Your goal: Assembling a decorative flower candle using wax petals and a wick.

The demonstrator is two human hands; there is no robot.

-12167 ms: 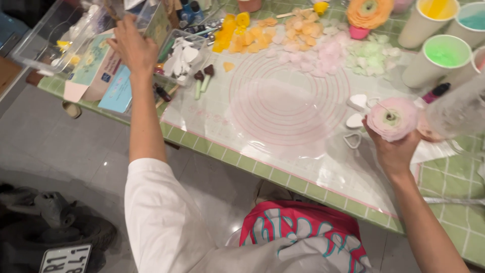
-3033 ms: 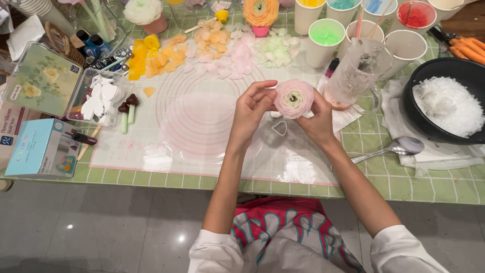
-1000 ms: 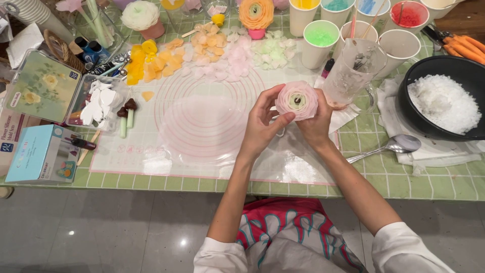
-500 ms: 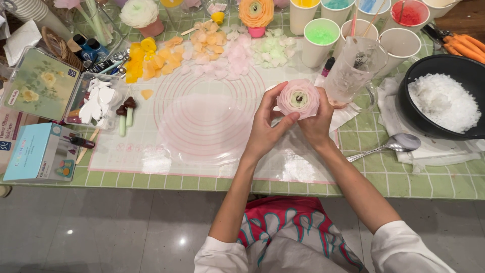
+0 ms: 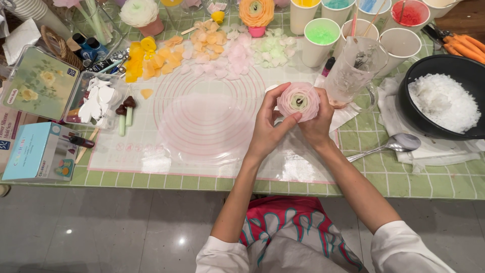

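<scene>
A round pink layered flower (image 5: 298, 100) with a pale green centre is held above the clear work mat (image 5: 202, 126). My right hand (image 5: 319, 125) cups it from below and the right. My left hand (image 5: 271, 125) holds its left side, thumb pressed against the lower petals. Loose pink petals (image 5: 233, 55), orange petals (image 5: 172, 56) and pale green petals (image 5: 273, 49) lie at the far edge of the mat.
Paper cups of coloured liquid (image 5: 322, 40) line the back. A clear glass pitcher (image 5: 356, 71) stands right of the flower. A black bowl of white flakes (image 5: 444, 103), a spoon (image 5: 389, 146), finished flowers (image 5: 256, 12), a tin (image 5: 36, 83) and a blue box (image 5: 40, 151) surround the mat.
Both hands with the flower have stayed almost in place over the last second. My left thumb has shifted slightly along the lower petals.
</scene>
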